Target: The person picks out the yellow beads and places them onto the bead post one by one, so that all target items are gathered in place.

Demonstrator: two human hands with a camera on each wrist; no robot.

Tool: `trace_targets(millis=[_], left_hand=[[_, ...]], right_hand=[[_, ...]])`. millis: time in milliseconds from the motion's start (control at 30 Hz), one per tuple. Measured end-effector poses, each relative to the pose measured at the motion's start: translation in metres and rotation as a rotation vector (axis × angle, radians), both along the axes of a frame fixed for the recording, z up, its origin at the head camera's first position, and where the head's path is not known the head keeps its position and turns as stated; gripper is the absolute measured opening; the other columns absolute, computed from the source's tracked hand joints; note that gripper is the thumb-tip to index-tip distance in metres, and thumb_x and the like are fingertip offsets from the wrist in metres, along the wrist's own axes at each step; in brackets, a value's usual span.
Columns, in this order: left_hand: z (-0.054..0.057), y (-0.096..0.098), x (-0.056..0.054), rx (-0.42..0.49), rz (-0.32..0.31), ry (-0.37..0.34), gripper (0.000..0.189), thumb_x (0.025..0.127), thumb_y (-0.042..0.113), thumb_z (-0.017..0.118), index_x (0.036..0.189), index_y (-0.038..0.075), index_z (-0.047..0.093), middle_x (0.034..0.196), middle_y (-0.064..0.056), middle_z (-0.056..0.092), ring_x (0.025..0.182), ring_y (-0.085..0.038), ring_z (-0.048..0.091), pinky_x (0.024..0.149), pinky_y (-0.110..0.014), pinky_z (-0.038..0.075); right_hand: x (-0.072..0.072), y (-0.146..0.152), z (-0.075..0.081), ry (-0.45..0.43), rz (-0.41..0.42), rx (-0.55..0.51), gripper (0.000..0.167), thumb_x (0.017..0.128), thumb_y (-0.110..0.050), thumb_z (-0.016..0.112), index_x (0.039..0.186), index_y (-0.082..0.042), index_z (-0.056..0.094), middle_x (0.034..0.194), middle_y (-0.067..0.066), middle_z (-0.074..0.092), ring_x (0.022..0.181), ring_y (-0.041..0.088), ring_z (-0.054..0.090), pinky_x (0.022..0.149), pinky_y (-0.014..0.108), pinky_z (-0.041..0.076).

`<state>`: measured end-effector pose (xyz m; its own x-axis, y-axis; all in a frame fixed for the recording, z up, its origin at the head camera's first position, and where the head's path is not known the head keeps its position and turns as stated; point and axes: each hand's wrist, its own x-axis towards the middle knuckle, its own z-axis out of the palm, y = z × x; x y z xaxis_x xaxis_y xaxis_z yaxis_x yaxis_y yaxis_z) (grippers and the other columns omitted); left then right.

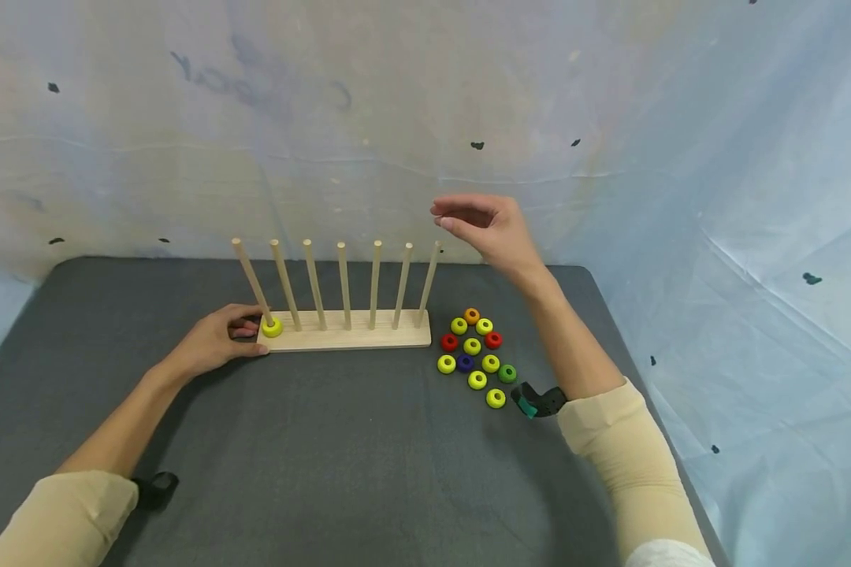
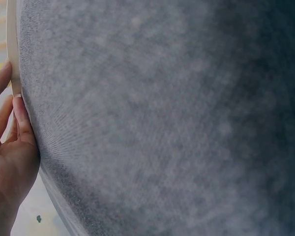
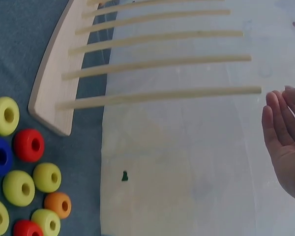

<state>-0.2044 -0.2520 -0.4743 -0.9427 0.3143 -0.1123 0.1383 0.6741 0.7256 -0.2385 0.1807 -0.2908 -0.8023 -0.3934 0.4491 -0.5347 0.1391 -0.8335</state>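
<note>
A wooden peg stand (image 1: 354,340) with a row of upright pegs lies on the dark table. Over its leftmost peg sits a yellow ring (image 1: 273,327), down on the base. My left hand (image 1: 213,342) grips the stand's left end, thumb along the front edge and fingers at the side; the left wrist view shows this hand (image 2: 14,162) at the base's edge. Raised above the rightmost peg (image 1: 429,283), my right hand (image 1: 492,232) has gently bent fingers with the thumb near them. Nothing shows in this hand (image 3: 287,132) in the right wrist view.
Right of the stand lie loose rings: several yellow ones (image 1: 472,346), two red (image 1: 449,342), one orange (image 1: 471,316), one blue (image 1: 465,363) and one green (image 1: 507,373). Pale sheeting (image 1: 397,118) hangs behind the table and along its right side.
</note>
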Motion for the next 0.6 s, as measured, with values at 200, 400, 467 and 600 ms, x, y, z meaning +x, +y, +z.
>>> trace_targets(millis=[200,400,467,600], left_hand=[[0.001,0.000,0.000,0.002,0.009,0.003,0.079,0.085,0.022,0.082,0.148,-0.002,0.042,0.135,-0.021,0.047,0.112,-0.031,0.055,0.088,-0.032,0.049],[0.000,0.001,0.001,0.006,0.005,0.005,0.078,0.085,0.021,0.081,0.148,-0.003,0.041,0.135,-0.022,0.047,0.113,-0.032,0.055,0.092,-0.046,0.048],[0.000,0.001,0.001,0.006,0.006,0.005,0.078,0.085,0.020,0.081,0.148,-0.003,0.041,0.135,-0.022,0.047,0.113,-0.032,0.054,0.092,-0.046,0.048],[0.000,0.001,0.000,0.003,0.008,0.004,0.079,0.085,0.021,0.081,0.149,-0.003,0.041,0.135,-0.022,0.046,0.112,-0.032,0.054,0.092,-0.047,0.047]], right_hand=[[0.001,0.016,-0.008,-0.014,-0.036,-0.018,0.026,0.092,0.004,0.066,0.119,0.007,0.068,0.114,0.025,0.068,0.103,0.028,0.069,0.092,0.033,0.056],[0.005,0.031,-0.021,-0.058,-0.098,-0.013,0.027,0.093,0.002,0.067,0.119,0.006,0.069,0.114,0.021,0.069,0.102,0.022,0.069,0.093,0.029,0.055],[0.006,0.035,-0.026,-0.061,-0.113,-0.006,0.027,0.093,0.001,0.068,0.120,0.006,0.069,0.114,0.019,0.070,0.103,0.021,0.069,0.092,0.029,0.055],[0.009,0.044,-0.036,-0.060,-0.156,0.016,0.027,0.093,-0.002,0.069,0.120,0.003,0.070,0.114,0.017,0.071,0.103,0.019,0.068,0.090,0.027,0.056]])
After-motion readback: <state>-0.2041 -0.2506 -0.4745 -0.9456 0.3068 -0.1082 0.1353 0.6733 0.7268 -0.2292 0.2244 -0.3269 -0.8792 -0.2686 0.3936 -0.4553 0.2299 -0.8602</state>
